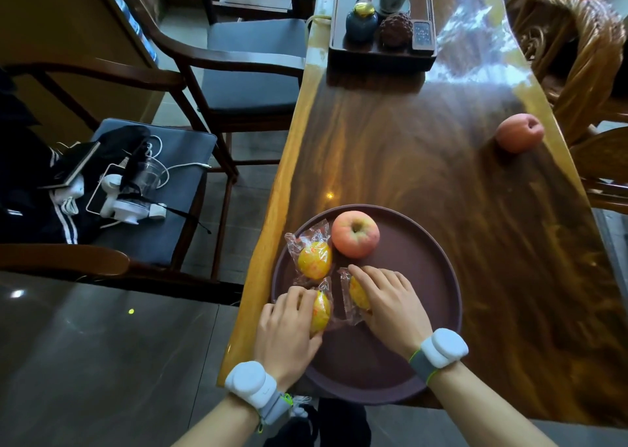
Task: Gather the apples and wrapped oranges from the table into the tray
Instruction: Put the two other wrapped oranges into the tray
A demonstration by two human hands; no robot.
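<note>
A round dark-purple tray (407,270) sits at the near left edge of the wooden table. In it lie a pink-red apple (355,238) and a wrapped orange (314,259) at its left rim. My left hand (289,331) grips a second wrapped orange (321,310) low over the tray's left side. My right hand (390,304) covers and grips a third wrapped orange (358,293) inside the tray. Another apple (519,132) lies on the table near the far right edge.
A dark tea tray (380,52) with a lidded cup, a jar and small pieces stands at the far end of the table (441,161). Wooden chairs (238,73) line the left side; one holds clothes and cables. A carved chair (584,56) stands on the right.
</note>
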